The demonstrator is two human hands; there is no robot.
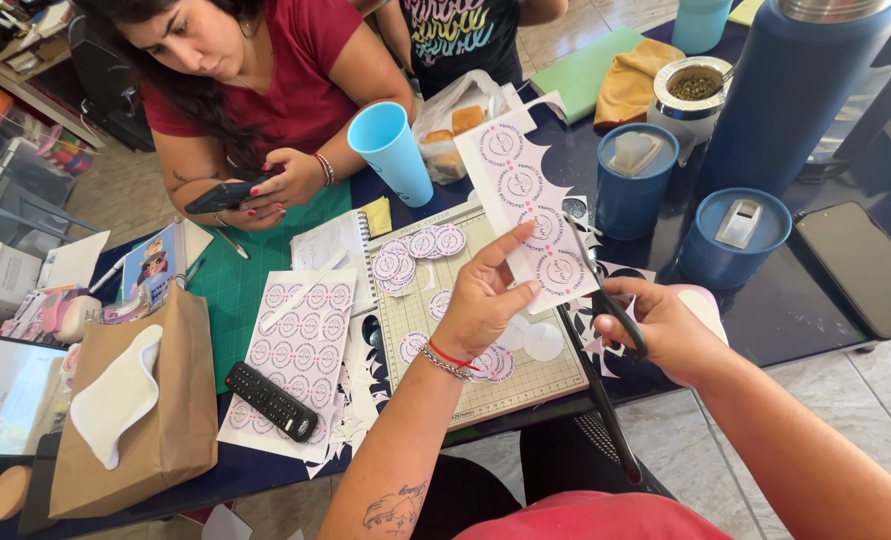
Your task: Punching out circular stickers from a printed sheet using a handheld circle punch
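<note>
A: What is held, from left to right?

B: A strip of printed round labels (525,200) is pinched shut by the left hand (480,305), above the cutting mat (525,385). Black scissors (605,300) are gripped by the right hand (665,325), blades at the strip.

A: What could be spoiled?

B: A printed circle might be nicked if the strip slips. Four circles are counted on it; two blue lidded tins (633,178) stand further right.
</note>
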